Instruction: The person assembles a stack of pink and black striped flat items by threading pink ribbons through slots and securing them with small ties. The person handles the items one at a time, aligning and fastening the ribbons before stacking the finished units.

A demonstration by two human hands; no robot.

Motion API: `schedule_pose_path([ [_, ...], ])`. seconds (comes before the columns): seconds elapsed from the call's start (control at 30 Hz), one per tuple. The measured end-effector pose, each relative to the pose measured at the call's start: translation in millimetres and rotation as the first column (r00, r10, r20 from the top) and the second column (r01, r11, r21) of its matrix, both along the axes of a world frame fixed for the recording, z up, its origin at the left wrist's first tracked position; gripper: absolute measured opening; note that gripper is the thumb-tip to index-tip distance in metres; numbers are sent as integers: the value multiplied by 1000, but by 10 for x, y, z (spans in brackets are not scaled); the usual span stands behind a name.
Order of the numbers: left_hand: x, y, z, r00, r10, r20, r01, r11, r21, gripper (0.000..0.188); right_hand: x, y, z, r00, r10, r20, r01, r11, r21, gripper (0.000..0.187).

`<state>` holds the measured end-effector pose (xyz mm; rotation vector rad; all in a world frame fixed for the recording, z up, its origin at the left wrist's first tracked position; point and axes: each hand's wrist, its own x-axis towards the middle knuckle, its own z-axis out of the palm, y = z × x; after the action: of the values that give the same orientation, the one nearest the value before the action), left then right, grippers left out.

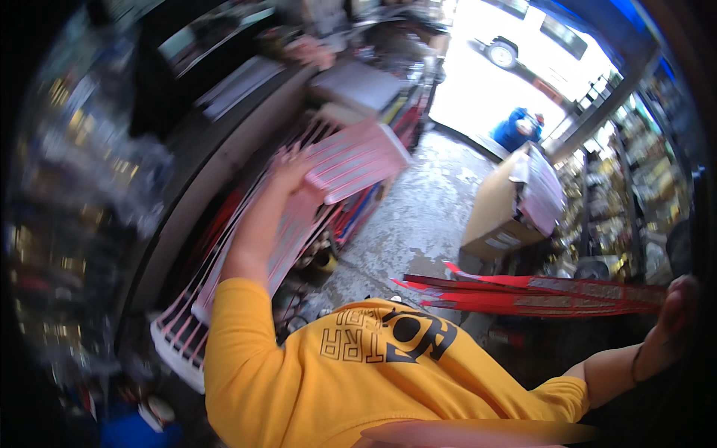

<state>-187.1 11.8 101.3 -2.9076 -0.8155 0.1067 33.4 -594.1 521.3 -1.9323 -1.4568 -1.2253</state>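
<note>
My left hand (290,170) reaches forward to the near left edge of a pink slatted plastic panel (360,160). Its fingers look stretched and a little apart, though smeared; the thumb side is unclear against the panel. Below that forearm lies a larger pink slatted piece with a white rim (175,358). Far to the right, my right hand (674,310) is closed at the end of several long, flat red strips (538,295). They bear dark patterned bands and stretch leftward across my front, their far ends spreading apart.
A large cardboard box (497,213) stands on the grey floor (407,216), right of centre. Shelves of packaged goods (627,179) line the right; shiny wrapped goods (82,164) hang at left. Beyond the bright doorway are a person in blue (515,131) and a vehicle wheel (502,54).
</note>
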Motion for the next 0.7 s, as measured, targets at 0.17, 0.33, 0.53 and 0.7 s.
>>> schedule_pose_path([
  [0.17,930,-140,572,799,-269,-537,129,950,-284,29,157,-880,-402,948,75,-309,-61,997,57,40],
  [0.33,2683,-718,2042,637,-542,-549,273,824,-496,22,440,-1191,-526,937,117,-330,-49,977,205,50],
  [0.53,5065,-1377,3261,934,-206,-291,230,972,48,27,441,-1307,-801,875,-56,-481,151,975,160,51],
  [0.7,6680,-1936,2980,854,-375,360,392,920,27,32,251,-1360,-835,771,-345,-535,382,923,-45,44],
])
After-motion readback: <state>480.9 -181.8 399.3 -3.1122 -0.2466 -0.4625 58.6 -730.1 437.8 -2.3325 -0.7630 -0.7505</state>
